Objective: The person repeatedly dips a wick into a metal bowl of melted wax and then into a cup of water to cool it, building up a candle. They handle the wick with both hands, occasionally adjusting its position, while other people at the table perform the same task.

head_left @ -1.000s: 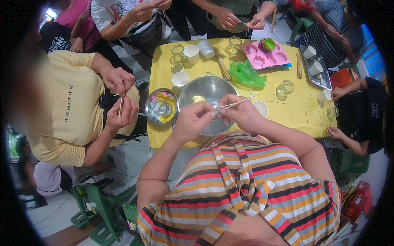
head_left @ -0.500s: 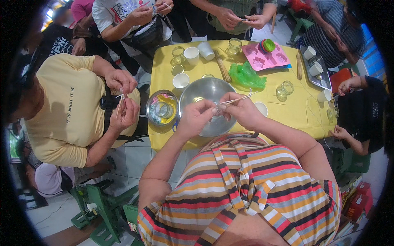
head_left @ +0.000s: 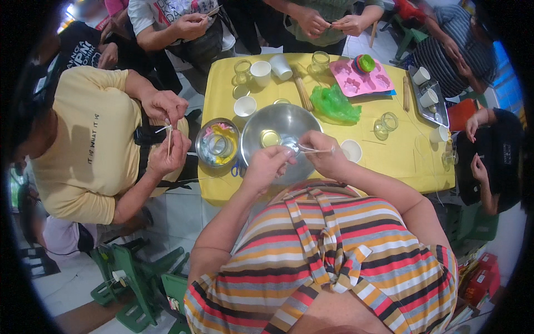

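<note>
Above a large steel bowl [head_left: 257, 123], my right hand [head_left: 329, 161] pinches a thin wooden stick [head_left: 318, 151] with white string about it. My left hand [head_left: 271, 167] is closed at the fingertips, a little apart from the right; whatever lies between its fingers is too small to make out. Inside the bowl a round gold jar lid [head_left: 270, 138] shows, and something clear and shiny is partly covered by my hands. Beside my right hand stands a white paper cup [head_left: 351, 150].
Left of the bowl is a smaller metal bowl [head_left: 199, 146] with colourful contents, near blue scissors handles [head_left: 236, 169]. Paper cups, glass jars [head_left: 389, 120], a green plastic bag [head_left: 335, 106] and a pink mould [head_left: 370, 83] occupy the yellow table. A co-worker [head_left: 94, 145] on the left handles a stick and string.
My hands have drawn apart slightly, the left moving down and left. The stick in my right hand now lies flatter. More of the jar lid in the bowl shows.
</note>
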The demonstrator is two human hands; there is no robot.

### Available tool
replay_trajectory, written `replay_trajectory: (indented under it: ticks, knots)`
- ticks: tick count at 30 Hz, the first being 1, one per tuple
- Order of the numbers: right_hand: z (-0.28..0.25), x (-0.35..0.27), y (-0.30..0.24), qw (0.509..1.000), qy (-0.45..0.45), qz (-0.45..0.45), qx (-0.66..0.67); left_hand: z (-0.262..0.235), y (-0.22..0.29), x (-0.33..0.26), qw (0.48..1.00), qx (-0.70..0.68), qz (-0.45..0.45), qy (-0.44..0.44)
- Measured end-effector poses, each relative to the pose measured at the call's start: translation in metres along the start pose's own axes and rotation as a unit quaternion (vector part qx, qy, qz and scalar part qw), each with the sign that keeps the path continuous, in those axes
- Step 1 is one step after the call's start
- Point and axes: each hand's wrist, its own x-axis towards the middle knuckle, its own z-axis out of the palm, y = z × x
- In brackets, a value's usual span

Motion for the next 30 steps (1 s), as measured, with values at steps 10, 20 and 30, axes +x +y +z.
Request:
replay_trajectory:
  ticks: [10, 20, 30]
  knots:
    - [0.013, -0.007, 0.018, 0.97, 0.004, -0.22, -0.1, -0.005, -0.02, 0.012, 0.997, -0.065, -0.041, -0.024]
    - [0.014, -0.015, 0.021, 0.99, -0.013, -0.125, -0.07, -0.003, -0.041, 0.024, 0.985, -0.17, -0.013, 0.025]
    - [0.02, -0.031, 0.049, 0.906, -0.068, 0.217, 0.356, -0.004, -0.028, 0.033, 0.962, -0.266, -0.054, 0.008]
